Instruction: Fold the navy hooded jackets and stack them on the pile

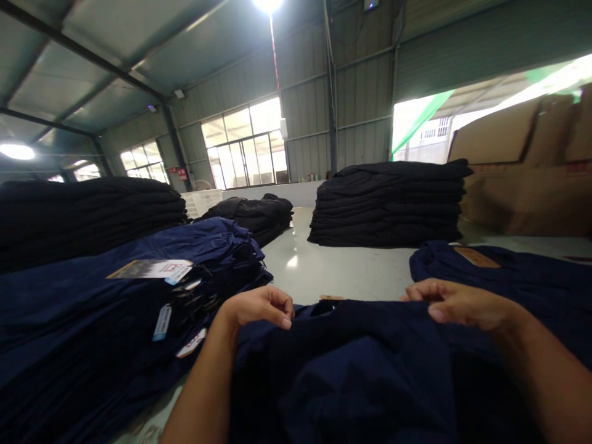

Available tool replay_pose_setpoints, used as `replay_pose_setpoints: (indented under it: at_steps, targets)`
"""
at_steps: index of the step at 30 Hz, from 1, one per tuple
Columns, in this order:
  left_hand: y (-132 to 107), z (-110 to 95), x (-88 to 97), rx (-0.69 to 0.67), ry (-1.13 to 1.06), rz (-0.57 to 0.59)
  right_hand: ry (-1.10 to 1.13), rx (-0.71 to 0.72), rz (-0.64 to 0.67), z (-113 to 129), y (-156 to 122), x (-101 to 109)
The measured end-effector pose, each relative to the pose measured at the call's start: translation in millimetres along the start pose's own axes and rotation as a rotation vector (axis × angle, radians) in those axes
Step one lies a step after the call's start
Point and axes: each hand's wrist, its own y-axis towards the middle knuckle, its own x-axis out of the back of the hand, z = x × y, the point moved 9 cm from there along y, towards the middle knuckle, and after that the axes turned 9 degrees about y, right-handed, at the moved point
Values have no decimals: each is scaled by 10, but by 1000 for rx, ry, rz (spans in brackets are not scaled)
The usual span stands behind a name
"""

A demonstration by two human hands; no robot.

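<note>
A navy blue garment (370, 370) fills the lower middle of the view, its upper edge lifted and stretched between my two hands. My left hand (263, 307) has its thumb and fingers closed in a pinch at the left end of that edge. At the right end, my right hand (456, 301) grips the cloth between thumb and curled fingers. Behind the edge, a small brown tag (332, 298) peeks out. The garment's lower part falls towards me, and its exact kind cannot be made out.
Navy garments with hang tags (150, 269) form a pile (69, 327) on the left. Another folded navy garment (531, 271) with a brown patch lies right. Black garment stacks (388, 203) stand farther back on the pale table (300, 262). Cardboard boxes (522, 185) rise at the back right.
</note>
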Motion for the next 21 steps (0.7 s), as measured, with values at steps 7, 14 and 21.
replay_pose_setpoints:
  at_steps: [7,14,21]
  targets:
    - [108,386,177,513,738,-250,-510,-338,-109,-601,214,254]
    - [167,-149,224,267,798,-566,-547,-62,-182,150,208,-176]
    - [331,-133,-437,220,677,-87,-818,-518,-170,-136,196,-714]
